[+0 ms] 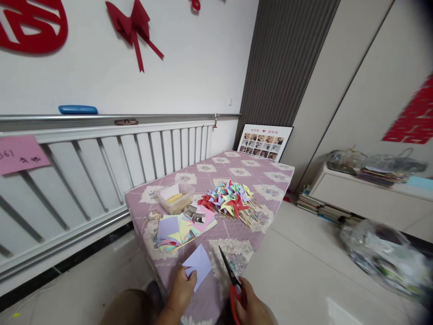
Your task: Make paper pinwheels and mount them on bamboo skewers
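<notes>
Pinching slit lilac paper (202, 265) in left hand (182, 285), red-handled scissors (231, 275) gripped in right hand (251, 303), pile of pinwheels (227, 198) on floral cloth (190, 178) beyond.

There were two hands, one left hand (182, 282) and one right hand (252, 304), with one pair of red-handled scissors (233, 282) and one slit lilac paper square (202, 266). The table (216, 257) numbered one, as did the plastic tub (179, 206) and the small open box (199, 218). Pinwheels (238, 205) overlapped too much for a full count, though at least three were red. One blue glasses case (78, 109), one pair of glasses (126, 122), one pink note (20, 155) and one red bow (134, 25) also showed.
</notes>
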A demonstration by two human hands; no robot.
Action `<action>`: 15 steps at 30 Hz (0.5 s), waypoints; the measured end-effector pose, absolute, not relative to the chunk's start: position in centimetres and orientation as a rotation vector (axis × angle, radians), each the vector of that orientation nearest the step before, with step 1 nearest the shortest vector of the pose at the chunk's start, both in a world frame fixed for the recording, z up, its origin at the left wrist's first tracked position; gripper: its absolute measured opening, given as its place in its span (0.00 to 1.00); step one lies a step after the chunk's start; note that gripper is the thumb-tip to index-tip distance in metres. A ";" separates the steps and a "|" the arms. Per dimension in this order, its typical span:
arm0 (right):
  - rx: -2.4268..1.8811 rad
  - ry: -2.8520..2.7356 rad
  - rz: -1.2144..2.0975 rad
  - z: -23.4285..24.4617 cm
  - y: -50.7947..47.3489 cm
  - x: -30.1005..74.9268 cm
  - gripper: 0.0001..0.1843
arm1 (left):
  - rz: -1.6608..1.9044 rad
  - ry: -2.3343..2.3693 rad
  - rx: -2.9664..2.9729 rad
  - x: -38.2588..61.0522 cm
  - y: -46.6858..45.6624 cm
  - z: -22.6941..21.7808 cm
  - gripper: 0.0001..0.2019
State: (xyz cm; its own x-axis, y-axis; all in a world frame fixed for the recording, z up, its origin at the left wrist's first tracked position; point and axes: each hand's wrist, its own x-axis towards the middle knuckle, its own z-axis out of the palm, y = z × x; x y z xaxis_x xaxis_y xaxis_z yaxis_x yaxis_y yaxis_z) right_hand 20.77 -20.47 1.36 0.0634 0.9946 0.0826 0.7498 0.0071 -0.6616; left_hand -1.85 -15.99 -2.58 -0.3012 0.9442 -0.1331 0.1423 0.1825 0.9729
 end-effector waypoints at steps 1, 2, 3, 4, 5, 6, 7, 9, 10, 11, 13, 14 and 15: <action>-1.820 -1.775 0.583 1.6 -19.3 20.6 0.24 | 1.215 1.636 1.068 -1.7 -16.0 -2.8 0.14; -1.833 -1.805 0.577 1.7 -18.1 20.3 0.24 | 1.219 1.642 1.081 -1.6 -16.1 -2.9 0.15; -1.824 -1.854 0.551 1.9 -16.8 20.1 0.24 | 1.222 1.644 1.094 -1.6 -16.1 -3.1 0.15; -1.803 -1.909 0.506 2.0 -15.5 19.8 0.24 | 1.226 1.643 1.105 -1.5 -16.1 -3.3 0.15; -1.792 -1.933 0.480 2.0 -14.3 19.5 0.24 | 1.230 1.644 1.113 -1.4 -16.1 -3.5 0.15; -1.785 -1.953 0.458 2.0 -13.2 19.2 0.24 | 1.236 1.646 1.118 -1.4 -16.1 -3.6 0.15; -1.781 -1.966 0.440 2.0 -12.1 18.9 0.23 | 1.242 1.648 1.122 -1.4 -16.1 -3.8 0.15; -1.774 -1.983 0.409 1.8 -10.3 18.5 0.23 | 1.255 1.655 1.125 -1.3 -16.1 -4.1 0.15; -1.765 -1.992 0.390 1.6 -9.6 18.3 0.23 | 1.260 1.658 1.123 -1.4 -16.1 -4.3 0.15; -1.752 -1.999 0.370 1.4 -8.9 18.2 0.22 | 1.264 1.660 1.119 -1.4 -16.1 -4.4 0.15; -1.719 -2.006 0.322 0.9 -7.9 17.9 0.19 | 1.273 1.661 1.105 -1.5 -16.0 -4.7 0.14; -1.703 -2.006 0.293 0.6 -7.6 17.8 0.17 | 1.277 1.661 1.097 -1.5 -16.0 -4.7 0.13; -1.689 -2.002 0.264 0.2 -7.4 17.7 0.15 | 1.281 1.661 1.089 -1.6 -15.9 -4.7 0.12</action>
State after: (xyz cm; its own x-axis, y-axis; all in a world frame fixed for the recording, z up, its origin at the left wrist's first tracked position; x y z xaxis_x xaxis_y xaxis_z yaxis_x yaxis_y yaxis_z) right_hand 17.66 -7.41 0.23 -0.1021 0.9628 0.2504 0.8651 0.2101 -0.4554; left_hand -1.56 -15.93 -4.74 -0.3485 0.9350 -0.0659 0.1743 0.1337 0.9756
